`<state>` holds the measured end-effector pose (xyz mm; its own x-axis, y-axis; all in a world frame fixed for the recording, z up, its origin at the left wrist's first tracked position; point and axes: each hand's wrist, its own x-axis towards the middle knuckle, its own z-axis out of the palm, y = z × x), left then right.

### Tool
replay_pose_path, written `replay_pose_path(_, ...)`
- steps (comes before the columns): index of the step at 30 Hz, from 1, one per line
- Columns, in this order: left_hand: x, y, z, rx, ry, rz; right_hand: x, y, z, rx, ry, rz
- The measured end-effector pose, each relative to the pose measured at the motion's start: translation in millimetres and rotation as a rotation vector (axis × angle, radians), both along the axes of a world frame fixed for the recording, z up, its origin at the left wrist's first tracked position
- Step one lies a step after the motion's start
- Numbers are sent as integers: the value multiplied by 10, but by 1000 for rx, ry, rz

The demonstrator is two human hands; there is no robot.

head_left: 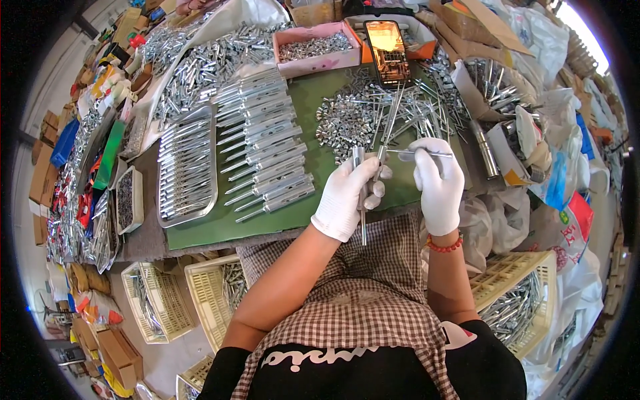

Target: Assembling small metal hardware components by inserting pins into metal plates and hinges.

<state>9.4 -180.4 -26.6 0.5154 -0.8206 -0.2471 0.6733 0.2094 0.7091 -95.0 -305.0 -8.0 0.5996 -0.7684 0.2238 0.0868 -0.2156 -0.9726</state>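
Note:
Both of my hands wear white gloves. My left hand (345, 200) is closed around a shiny metal tube (358, 156), and a thin shaft (364, 230) sticks out below the fingers. Long thin rods (393, 117) rise just beyond that hand; whether it grips them too I cannot tell. My right hand (439, 183) pinches a thin metal rod (430, 153) held sideways, its left end close to the left hand's fingers. Beyond the hands lie a heap of small metal collars (343, 120) and a spread of loose rods (427, 117) on the green mat (280, 230).
To the left, a metal tray (215, 180) holds pointed shafts beside a row of tube-handled pointed tools (277, 160). Behind stand a pink box (277, 53) of small parts and a propped phone (387, 57). Crates (193, 280) sit below; a box of rods (467, 87) stands right.

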Motion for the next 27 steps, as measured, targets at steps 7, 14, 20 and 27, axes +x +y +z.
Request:
replay_pose_path(7, 12, -7, -23, -13, -7, -10, 22, 27, 19, -143, 12, -15)
replay_pose_path(14, 0, -28, -18, -6, -8, 16, 37, 16, -36, -289, 29, -6)
replay_pose_path(20, 60, -20, -69, -13, -16, -5, 81, 39, 96, -510, 88, -5)
replay_pose_path(27, 43, -32, -13, -57, -19, -8, 30, -27, 89, -146, 116, 50)
